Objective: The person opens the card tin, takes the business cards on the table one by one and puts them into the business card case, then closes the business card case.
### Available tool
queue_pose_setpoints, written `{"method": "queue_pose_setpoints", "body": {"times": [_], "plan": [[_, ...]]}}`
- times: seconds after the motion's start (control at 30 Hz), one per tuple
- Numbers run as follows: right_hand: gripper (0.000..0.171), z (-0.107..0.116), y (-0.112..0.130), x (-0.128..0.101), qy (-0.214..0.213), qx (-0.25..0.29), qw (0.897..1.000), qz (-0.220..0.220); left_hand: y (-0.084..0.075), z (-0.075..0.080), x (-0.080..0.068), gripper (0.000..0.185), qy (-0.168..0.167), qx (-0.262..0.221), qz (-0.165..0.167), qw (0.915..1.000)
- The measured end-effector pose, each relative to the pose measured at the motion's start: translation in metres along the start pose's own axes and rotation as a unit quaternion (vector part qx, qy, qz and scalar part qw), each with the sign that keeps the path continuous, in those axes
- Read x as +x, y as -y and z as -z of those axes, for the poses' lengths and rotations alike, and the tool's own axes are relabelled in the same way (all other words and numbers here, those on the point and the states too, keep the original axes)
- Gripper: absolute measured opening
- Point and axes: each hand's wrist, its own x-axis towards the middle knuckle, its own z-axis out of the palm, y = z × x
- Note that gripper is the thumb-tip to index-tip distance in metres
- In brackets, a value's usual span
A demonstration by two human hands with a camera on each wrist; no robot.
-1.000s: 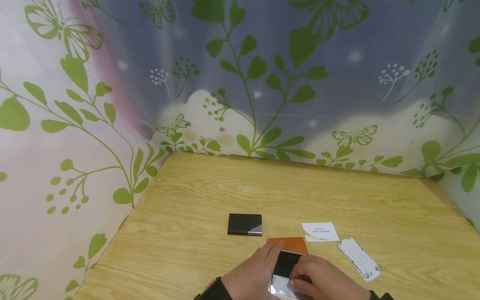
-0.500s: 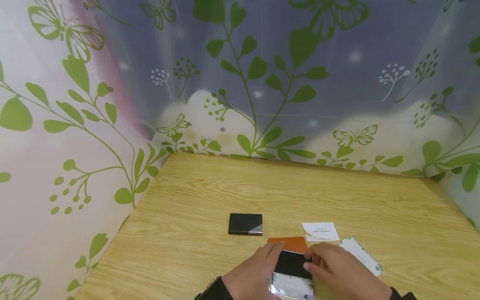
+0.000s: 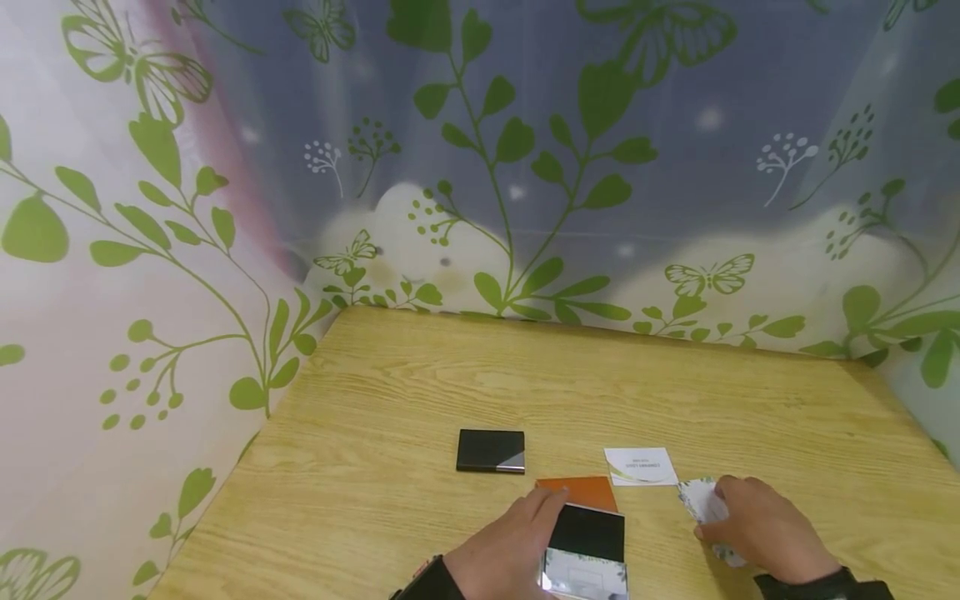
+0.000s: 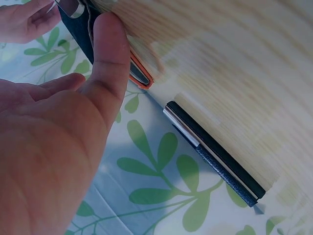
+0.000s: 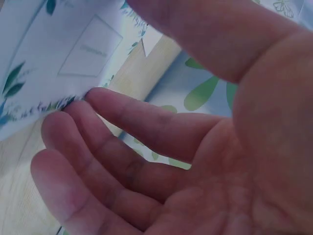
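Observation:
My left hand [image 3: 510,546] holds an open business card case [image 3: 588,533] by its left side, fingers at the upper corner. The case has a black inside and a shiny rim. In its lower half lies a white card with green leaf edging [image 3: 585,573]. To the right, my right hand [image 3: 772,529] pinches another leaf-patterned card [image 3: 701,500] by its edges, thumb on one side and fingers on the other. The right wrist view shows that card [image 5: 85,49] tilted at the fingertips. In the left wrist view, the left index finger covers part of the case.
An orange case [image 3: 581,492] lies just beyond the open one, partly covered by it. Farther back left is a black case with a silver corner [image 3: 487,450]. A white printed card [image 3: 641,465] lies flat at centre right. Patterned fabric [image 3: 525,167] hangs behind the table.
My right hand has left the open case, moved right, and taken hold of the leaf-patterned card on the table. The left hand keeps holding the case in place.

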Motion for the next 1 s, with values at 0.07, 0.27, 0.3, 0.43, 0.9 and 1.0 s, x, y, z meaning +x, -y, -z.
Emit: {"method": "queue_pose_setpoints", "body": {"times": [0.07, 0.27, 0.3, 0.43, 0.9, 1.0], "plan": [[0.066, 0.000, 0.001, 0.001, 0.007, 0.006, 1.000, -0.010, 0.000, 0.000, 0.000, 0.117, 0.000, -0.002, 0.001, 1.0000], [0.031, 0.002, 0.009, -0.004, 0.021, 0.013, 1.000, -0.008, -0.001, 0.000, 0.001, 0.115, -0.004, 0.007, -0.011, 0.9999], [0.022, 0.002, 0.010, -0.007, 0.014, 0.009, 1.000, -0.001, -0.001, 0.000, 0.001, 0.115, -0.005, 0.008, -0.014, 0.9999], [0.025, 0.004, 0.012, -0.020, -0.048, -0.021, 0.999, 0.012, 0.000, 0.000, 0.001, 0.114, -0.007, 0.011, -0.020, 0.9997], [0.021, 0.009, 0.032, -0.029, -0.254, 0.153, 0.942, 0.158, -0.002, 0.001, -0.002, 0.131, 0.016, -0.070, 0.040, 0.9966], [0.015, -0.003, 0.048, -0.028, -0.196, 0.191, 0.931, 0.241, -0.002, 0.001, -0.001, 0.137, 0.011, -0.079, 0.039, 0.9961]]}}
